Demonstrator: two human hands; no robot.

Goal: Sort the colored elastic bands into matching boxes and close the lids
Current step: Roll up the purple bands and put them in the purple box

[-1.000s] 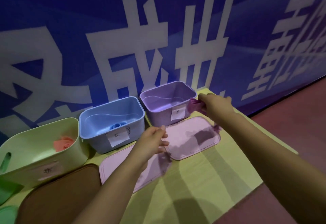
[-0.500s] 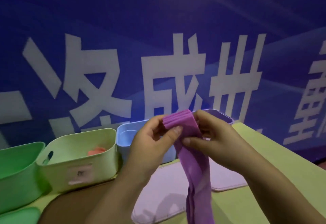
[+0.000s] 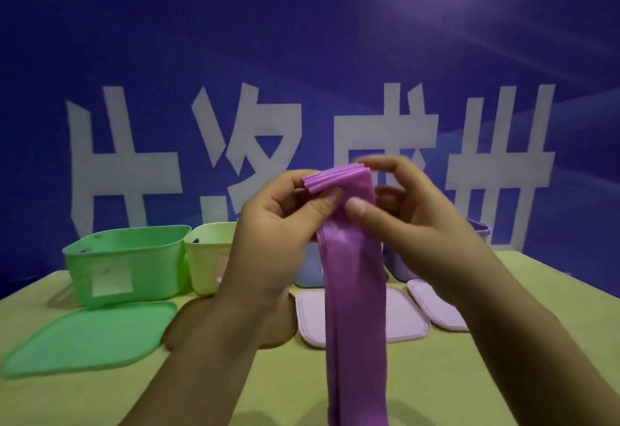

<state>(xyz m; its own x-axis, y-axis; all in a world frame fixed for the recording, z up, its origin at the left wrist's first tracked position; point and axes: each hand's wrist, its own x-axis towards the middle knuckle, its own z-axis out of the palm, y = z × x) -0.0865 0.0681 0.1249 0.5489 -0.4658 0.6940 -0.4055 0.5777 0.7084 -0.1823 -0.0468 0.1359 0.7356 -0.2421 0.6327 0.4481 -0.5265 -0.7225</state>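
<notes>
The banner (image 3: 302, 56) fills the back of the view more squarely than half a second ago, its big white Chinese characters showing more fully; they look like 片, 洛, 成 and 卅, cut off below by the boxes. On the bench (image 3: 235, 375) the green box (image 3: 127, 258) and its loose green lid (image 3: 87, 338) have come fully into view, with the yellow box (image 3: 208, 254) beside it. Both carry pale labels, too blurred to read. The blue box (image 3: 310, 268) and purple box (image 3: 479, 229) show only as slivers behind the hands, with two pink lids (image 3: 312, 318) lying in front.

The purple band (image 3: 352, 291) remains up close to the camera, folded over at the top and hanging straight down past the frame's bottom. The left hand (image 3: 278, 231) pinches the folded end between thumb and fingers; the right hand (image 3: 412, 221) presses its thumb on the band's front, fingers curled behind.

Little has changed in the grip, so I judge the band is being gathered for the purple box; no lid is on yet.
</notes>
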